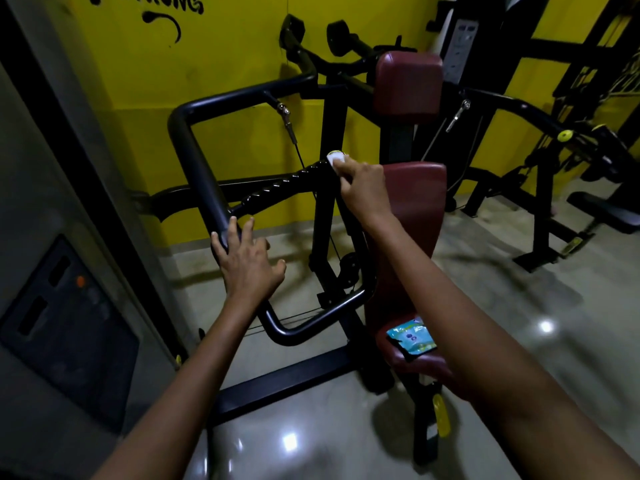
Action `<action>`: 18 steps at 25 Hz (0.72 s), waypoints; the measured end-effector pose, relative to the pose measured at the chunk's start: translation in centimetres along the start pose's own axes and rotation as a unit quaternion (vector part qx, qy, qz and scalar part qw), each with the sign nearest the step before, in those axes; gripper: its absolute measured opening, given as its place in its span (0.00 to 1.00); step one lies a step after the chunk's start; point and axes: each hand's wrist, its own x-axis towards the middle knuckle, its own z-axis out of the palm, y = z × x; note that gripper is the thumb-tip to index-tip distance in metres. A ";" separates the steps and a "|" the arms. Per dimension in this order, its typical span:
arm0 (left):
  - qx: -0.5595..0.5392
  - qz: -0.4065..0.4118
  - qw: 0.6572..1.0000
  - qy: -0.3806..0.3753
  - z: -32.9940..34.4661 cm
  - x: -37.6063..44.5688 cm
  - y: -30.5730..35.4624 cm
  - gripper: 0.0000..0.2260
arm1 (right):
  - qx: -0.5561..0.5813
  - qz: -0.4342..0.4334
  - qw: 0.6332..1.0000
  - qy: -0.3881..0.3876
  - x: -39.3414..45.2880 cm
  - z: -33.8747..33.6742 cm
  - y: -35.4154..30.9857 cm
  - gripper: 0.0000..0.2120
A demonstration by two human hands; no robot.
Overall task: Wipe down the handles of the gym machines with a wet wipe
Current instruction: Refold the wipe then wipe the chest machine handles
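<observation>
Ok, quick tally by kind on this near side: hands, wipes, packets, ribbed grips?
hands: 2 (left hand, right hand)
wet wipe: 1, pinched in the right hand
wipe packet: 1, on the maroon seat
ribbed grip: 1
Total: 5

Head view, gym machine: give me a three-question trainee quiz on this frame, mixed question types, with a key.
1. True or false: the left hand rests with fingers spread on the smooth black frame bar.
2. What does the right hand pinch against the end of the ribbed handle? A) a spray bottle B) a white wipe C) a towel
3. Fill in: the colourful packet lies on the maroon ____.

Key: 1 true; 2 B; 3 seat
</observation>
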 end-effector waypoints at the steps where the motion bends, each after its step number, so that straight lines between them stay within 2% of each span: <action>1: 0.002 -0.001 1.000 0.000 0.0 0.0 0.0 0.17 | -0.002 0.006 1.000 -0.013 0.3 0.1 0.0 0.14; 6: 0.004 0.004 1.000 0.005 0.0 0.0 0.0 0.16 | 0.009 -0.041 0.999 0.002 -4.2 0.0 1.0 0.17; 13: -0.005 0.004 1.000 0.008 -0.1 -0.1 0.0 0.15 | 0.003 -0.017 0.999 -0.045 1.6 -0.2 -0.4 0.14; 18: -0.022 0.006 0.999 0.026 0.0 -0.2 -0.2 0.16 | 0.018 -0.050 0.998 -0.023 -2.5 -0.2 1.3 0.18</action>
